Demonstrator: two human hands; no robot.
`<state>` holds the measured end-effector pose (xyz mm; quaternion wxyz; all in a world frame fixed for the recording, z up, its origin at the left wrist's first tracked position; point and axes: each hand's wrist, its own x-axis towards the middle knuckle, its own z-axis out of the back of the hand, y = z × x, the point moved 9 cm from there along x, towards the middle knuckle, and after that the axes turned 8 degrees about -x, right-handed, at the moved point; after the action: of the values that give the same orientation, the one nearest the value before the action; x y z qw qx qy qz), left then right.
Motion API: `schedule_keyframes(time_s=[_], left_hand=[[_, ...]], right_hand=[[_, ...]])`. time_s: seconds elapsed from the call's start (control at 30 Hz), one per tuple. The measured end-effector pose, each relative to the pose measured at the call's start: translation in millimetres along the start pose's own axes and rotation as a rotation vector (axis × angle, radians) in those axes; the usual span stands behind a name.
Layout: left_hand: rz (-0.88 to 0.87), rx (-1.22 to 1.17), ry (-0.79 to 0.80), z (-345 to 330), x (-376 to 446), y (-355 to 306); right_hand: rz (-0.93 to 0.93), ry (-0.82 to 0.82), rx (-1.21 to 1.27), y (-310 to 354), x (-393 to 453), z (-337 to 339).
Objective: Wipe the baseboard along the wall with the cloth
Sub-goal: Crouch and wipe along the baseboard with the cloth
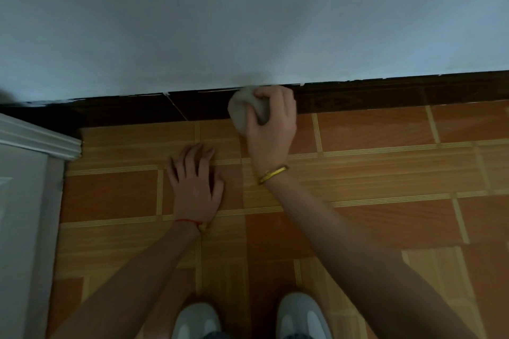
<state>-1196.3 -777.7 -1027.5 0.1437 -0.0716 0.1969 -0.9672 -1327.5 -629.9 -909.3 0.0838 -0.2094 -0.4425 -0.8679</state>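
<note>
An orange-and-tan wood-pattern tiled floor [371,173] runs up to a pale blue-grey wall [248,22]; the left hand [194,181] rests on it, fingers spread flat. Beyond, the right hand [271,118] grips a bunched grey cloth [242,110] against the dark brown baseboard [385,93], mid-length, with open run rightward and a white door frame [41,140] closing the left; I judge wiping partway done

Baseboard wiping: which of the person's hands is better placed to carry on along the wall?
The right hand. It already holds the cloth against the dark baseboard, so it could probably just slide along. The left hand rests on the floor, fingers spread, holding nothing.
</note>
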Motion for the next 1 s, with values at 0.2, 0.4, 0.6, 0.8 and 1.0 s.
schedule_keyframes(time_s=[0.2, 0.4, 0.6, 0.8, 1.0], left_hand=[[0.007, -0.019, 0.018, -2.0, -0.2, 2.3], [0.012, 0.005, 0.013, -3.1, -0.2, 2.2], [0.026, 0.01, 0.02, -3.7, -0.4, 2.1], [0.025, -0.002, 0.02, -2.9, 0.3, 0.7], [0.112, -0.05, 0.025, -4.9, 6.3, -8.8]], right_hand=[[-0.063, 0.023, -0.115, -52.0, 0.9, 14.7], [-0.303, 0.045, -0.248, -114.4, -5.8, 23.5], [-0.065, 0.296, -0.223, -65.8, -33.2, -43.5], [0.115, 0.372, -0.306, -72.9, -26.5, -32.9], [-0.118, 0.162, -0.366, -122.6, -4.7, 24.5]])
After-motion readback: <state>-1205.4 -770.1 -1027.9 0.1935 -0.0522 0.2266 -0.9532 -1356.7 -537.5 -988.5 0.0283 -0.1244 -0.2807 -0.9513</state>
